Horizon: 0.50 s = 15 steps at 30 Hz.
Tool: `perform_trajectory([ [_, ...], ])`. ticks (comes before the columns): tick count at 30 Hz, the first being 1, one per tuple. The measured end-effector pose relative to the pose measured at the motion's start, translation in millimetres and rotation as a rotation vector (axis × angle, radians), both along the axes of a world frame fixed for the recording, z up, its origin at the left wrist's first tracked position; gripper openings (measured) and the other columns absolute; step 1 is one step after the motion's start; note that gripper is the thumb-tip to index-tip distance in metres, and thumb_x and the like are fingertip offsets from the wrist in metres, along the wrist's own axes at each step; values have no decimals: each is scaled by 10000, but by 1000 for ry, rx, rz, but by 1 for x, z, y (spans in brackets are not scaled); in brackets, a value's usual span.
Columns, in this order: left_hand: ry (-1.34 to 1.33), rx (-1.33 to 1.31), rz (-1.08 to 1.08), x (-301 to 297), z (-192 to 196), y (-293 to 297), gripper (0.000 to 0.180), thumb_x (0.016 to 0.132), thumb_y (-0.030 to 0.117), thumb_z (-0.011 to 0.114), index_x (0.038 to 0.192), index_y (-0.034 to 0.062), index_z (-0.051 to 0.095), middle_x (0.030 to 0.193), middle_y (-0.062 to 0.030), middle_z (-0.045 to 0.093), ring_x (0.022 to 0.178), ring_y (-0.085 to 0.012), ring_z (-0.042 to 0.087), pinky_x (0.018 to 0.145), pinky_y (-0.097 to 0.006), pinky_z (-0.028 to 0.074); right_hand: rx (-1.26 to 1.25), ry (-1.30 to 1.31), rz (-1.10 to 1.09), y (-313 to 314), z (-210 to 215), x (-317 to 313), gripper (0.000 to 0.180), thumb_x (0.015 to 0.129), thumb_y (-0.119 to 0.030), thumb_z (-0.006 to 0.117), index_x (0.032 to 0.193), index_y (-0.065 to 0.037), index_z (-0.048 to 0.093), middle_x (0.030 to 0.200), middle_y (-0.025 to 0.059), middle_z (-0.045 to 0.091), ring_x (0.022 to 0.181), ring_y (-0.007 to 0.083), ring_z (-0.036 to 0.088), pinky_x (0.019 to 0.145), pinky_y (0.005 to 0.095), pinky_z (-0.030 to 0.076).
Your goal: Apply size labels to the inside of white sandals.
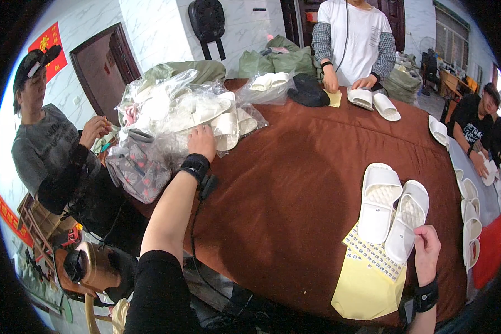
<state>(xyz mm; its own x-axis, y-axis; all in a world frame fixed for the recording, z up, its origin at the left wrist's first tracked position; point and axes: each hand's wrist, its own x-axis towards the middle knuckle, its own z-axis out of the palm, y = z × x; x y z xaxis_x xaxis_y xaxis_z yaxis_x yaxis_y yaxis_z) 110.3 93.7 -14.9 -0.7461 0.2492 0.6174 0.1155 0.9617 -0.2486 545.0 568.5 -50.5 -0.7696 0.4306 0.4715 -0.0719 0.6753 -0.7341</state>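
Observation:
At the left, my left hand (202, 143) reaches into a heap of white slippers (203, 111) in clear plastic bags, its fingers spread against them. Nearer to me on the right lies a pair of white slippers with textured insoles: the left slipper (376, 214) and the right slipper (404, 238), each with a small label on its heel. My right hand (427, 253) is at the right slipper's heel edge, thumb and fingers pinched together; what is between them is too small to tell. Under the heels lies a printed sticker sheet (373, 257) on yellow backing paper (367, 289).
A brown cloth (273, 189) covers the table. A grey patterned bag (142, 167) hangs by its left edge. One person (50, 145) stands left, another (353, 44) works opposite beside slippers and a black cap (308, 90). More slippers line the right edge, near a seated person (473, 125).

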Motion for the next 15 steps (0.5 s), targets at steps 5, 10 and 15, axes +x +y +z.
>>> perform_trajectory([
  [5, -272, 26, 89, -4, 16, -1, 259, 900, 229, 582, 1068, 41, 641, 1101, -171, 617, 953, -370, 645, 809, -486, 521, -30, -6, -5, -1, 2, 3, 136, 810, 116, 495, 896, 29, 553, 879, 76, 552, 845, 176, 553, 815, 270, 440],
  [10, -180, 336, 23, -28, 63, -28, 289, 909, 259, 560, 1019, 13, 667, 1034, -247, 654, 947, -415, 640, 846, -496, 515, -55, -14, 2, -4, 6, 0, 131, 819, 112, 490, 895, 28, 554, 869, 75, 555, 831, 171, 554, 789, 268, 440],
  [15, 81, 564, -233, -28, 126, -44, 312, 898, 306, 585, 936, 16, 692, 939, -225, 684, 900, -396, 652, 797, -472, 504, -9, 20, -1, -4, 5, 1, 119, 834, 106, 488, 896, 29, 554, 857, 87, 565, 807, 176, 561, 770, 271, 446],
])
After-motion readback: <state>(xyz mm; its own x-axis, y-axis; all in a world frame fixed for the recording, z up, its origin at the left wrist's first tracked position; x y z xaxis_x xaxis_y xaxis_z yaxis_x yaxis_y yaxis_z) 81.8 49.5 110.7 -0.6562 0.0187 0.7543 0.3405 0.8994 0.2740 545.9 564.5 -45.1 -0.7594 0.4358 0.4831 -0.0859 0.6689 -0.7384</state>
